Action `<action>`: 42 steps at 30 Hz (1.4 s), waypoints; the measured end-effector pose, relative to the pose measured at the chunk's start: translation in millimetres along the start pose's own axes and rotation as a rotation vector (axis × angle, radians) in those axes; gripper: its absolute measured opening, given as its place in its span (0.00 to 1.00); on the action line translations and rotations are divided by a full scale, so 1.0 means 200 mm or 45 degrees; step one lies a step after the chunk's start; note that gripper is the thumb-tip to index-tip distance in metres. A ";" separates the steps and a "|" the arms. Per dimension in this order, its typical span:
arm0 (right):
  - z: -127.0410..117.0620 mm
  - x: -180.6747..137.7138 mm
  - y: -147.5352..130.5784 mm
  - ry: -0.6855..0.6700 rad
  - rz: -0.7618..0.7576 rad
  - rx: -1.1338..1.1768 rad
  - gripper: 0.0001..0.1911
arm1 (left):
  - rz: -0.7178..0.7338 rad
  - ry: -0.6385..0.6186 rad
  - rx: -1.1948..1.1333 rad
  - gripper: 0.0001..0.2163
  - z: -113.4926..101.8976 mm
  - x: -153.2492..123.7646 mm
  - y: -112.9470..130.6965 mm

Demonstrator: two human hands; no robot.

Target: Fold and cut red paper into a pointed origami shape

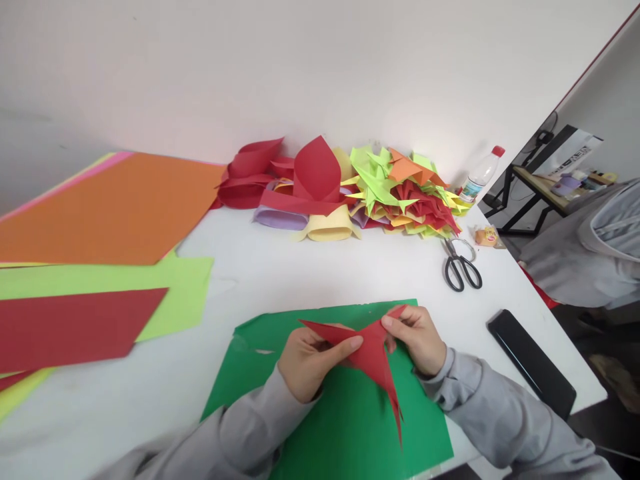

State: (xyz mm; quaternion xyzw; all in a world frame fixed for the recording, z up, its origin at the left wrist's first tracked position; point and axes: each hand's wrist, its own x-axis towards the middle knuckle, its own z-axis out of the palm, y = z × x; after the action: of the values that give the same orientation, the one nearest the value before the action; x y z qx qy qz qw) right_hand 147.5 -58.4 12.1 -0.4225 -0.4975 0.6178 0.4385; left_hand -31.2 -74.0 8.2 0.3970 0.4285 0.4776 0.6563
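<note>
Between my two hands is a piece of folded red paper (373,357) with several pointed ends, one hanging down toward me. My left hand (311,360) is closed on its left side, thumb lying on top. With thumb and fingers, my right hand (417,337) pinches the upper right point. The paper is held above a green sheet (330,427) on the white table (240,273). The fingers beneath the paper are partly hidden.
Orange sheets (130,207), a lime sheet (185,287) and red paper (75,327) lie left. Folded paper shapes (390,187) are heaped by the wall. Scissors (463,267), a bottle (483,177) and a black phone (533,360) are at right. Another person's grey sleeve (575,240) shows beyond.
</note>
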 end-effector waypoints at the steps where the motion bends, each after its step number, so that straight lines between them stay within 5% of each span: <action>1: 0.00 0.00 0.00 0.024 0.003 0.003 0.22 | 0.027 0.009 0.029 0.06 0.00 0.00 0.00; 10: 0.01 0.01 0.02 0.045 0.037 -0.010 0.23 | 0.028 0.217 0.241 0.09 0.04 -0.01 -0.04; 29: -0.06 0.05 -0.01 0.132 -0.021 0.287 0.25 | 0.021 0.184 0.143 0.14 -0.04 0.01 -0.11; 35: -0.09 0.05 -0.01 0.072 -0.082 0.278 0.12 | -0.072 0.215 0.016 0.17 -0.03 0.01 -0.09; 42: -0.09 0.04 0.02 0.086 -0.146 0.179 0.10 | -0.005 0.202 0.132 0.16 -0.05 0.02 -0.11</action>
State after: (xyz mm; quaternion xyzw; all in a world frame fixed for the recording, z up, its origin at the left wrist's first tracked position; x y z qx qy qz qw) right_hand 162.3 -45.8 4.8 -0.3819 -0.4612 0.6105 0.5183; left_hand -33.5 -74.8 -15.8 0.3906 0.5040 0.4834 0.5997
